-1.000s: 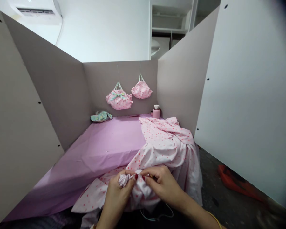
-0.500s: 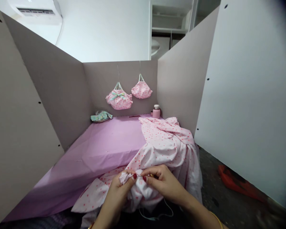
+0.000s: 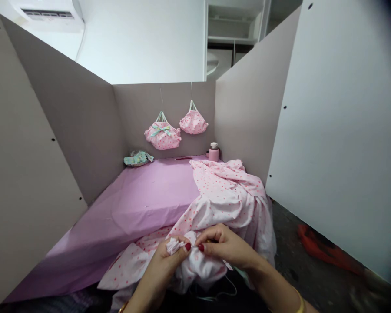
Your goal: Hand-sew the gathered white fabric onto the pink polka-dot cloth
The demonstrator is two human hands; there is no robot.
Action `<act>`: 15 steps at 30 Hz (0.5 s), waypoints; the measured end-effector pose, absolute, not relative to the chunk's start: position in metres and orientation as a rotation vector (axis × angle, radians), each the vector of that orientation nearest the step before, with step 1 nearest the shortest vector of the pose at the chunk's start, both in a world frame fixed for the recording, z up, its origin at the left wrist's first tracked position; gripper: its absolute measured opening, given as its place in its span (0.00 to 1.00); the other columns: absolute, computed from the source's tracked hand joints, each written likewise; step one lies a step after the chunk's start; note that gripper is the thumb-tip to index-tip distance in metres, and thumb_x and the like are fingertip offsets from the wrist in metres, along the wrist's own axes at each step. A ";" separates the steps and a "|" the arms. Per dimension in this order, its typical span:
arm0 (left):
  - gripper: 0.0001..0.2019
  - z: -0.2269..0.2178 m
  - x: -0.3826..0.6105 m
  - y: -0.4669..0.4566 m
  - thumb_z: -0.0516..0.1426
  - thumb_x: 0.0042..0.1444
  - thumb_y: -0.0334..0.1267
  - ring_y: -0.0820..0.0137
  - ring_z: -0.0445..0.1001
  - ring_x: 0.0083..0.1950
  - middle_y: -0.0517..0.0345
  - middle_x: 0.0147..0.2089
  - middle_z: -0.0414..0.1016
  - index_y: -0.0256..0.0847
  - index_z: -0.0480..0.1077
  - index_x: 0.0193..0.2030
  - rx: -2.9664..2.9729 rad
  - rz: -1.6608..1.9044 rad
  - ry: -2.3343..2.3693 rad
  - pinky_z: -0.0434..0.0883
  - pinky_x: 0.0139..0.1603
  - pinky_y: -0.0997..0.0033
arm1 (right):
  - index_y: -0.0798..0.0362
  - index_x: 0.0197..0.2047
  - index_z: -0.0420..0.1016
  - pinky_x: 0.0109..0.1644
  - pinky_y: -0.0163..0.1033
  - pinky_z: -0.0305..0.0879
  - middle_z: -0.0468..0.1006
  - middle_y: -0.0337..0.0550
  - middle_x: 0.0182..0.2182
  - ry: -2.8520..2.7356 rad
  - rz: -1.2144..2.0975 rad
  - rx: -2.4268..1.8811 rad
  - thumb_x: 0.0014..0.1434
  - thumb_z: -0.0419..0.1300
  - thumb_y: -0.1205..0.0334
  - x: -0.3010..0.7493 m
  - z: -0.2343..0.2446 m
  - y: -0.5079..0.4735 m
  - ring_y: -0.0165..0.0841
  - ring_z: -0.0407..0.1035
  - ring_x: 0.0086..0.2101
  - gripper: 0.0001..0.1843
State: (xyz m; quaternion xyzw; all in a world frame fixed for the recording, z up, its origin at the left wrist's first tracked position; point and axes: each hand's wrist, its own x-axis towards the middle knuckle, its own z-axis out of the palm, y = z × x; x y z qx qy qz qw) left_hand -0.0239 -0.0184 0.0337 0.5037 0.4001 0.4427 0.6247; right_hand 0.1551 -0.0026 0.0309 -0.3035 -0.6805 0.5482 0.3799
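White-and-pink fabric with pink dots (image 3: 221,208) spreads from the purple-covered table (image 3: 156,182) down over its front edge into my lap. My left hand (image 3: 169,256) is closed on a gathered, pleated bunch of this fabric (image 3: 174,245), thumb pressed against the fingers. Close beside it, my right hand (image 3: 224,248) pinches at the fabric's edge, its thumb and forefinger together. Whether a needle sits between those fingertips is too small to tell. A pale thread (image 3: 231,289) loops below the hands against the dark lap.
Two small dotted pink pouch-like pieces (image 3: 164,138) hang on the back partition. A pink jar (image 3: 213,153) stands at the back right, green patterned cloth (image 3: 138,158) at the back left. Grey partitions (image 3: 250,100) enclose the table. Red cloth (image 3: 322,250) lies on the floor at right.
Both hands have shifted slightly to the right, and their fingertips are a little lower. The fabric below bunches differently, and a greenish strip now shows under my right wrist.
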 end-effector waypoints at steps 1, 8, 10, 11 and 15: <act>0.09 0.033 -0.024 -0.018 0.63 0.43 0.40 0.75 0.61 0.24 0.64 0.22 0.67 0.37 0.71 0.26 1.152 1.019 0.913 0.59 0.24 0.78 | 0.58 0.31 0.78 0.22 0.29 0.45 0.65 0.34 0.18 -1.717 1.419 -0.767 0.51 0.61 0.50 0.154 0.030 -0.003 0.22 0.51 0.20 0.17; 0.10 0.025 -0.023 -0.015 0.63 0.44 0.41 0.73 0.65 0.25 0.63 0.22 0.69 0.35 0.71 0.26 1.111 1.057 0.857 0.61 0.27 0.76 | 0.58 0.34 0.68 0.23 0.29 0.44 0.60 0.33 0.21 -1.664 1.398 -0.757 0.55 0.58 0.49 0.145 0.026 -0.008 0.23 0.49 0.21 0.17; 0.10 0.024 -0.023 -0.015 0.62 0.44 0.40 0.71 0.67 0.26 0.62 0.24 0.71 0.36 0.71 0.28 1.078 1.100 0.872 0.63 0.28 0.75 | 0.55 0.41 0.65 0.23 0.29 0.45 0.60 0.34 0.24 -1.655 1.349 -0.770 0.58 0.54 0.50 0.145 0.027 -0.010 0.24 0.50 0.22 0.16; 0.09 0.024 -0.023 -0.015 0.62 0.45 0.40 0.71 0.67 0.26 0.61 0.24 0.72 0.36 0.71 0.29 1.061 1.113 0.876 0.63 0.28 0.75 | 0.53 0.43 0.63 0.24 0.29 0.46 0.60 0.33 0.24 -1.649 1.321 -0.783 0.60 0.52 0.51 0.144 0.028 -0.011 0.24 0.50 0.22 0.15; 0.09 0.025 -0.022 -0.015 0.63 0.44 0.38 0.73 0.67 0.25 0.63 0.22 0.71 0.36 0.71 0.29 1.070 1.107 0.873 0.64 0.28 0.76 | 0.52 0.43 0.60 0.25 0.29 0.47 0.58 0.32 0.23 -1.663 1.238 -0.810 0.61 0.50 0.54 0.136 0.030 -0.016 0.25 0.50 0.22 0.12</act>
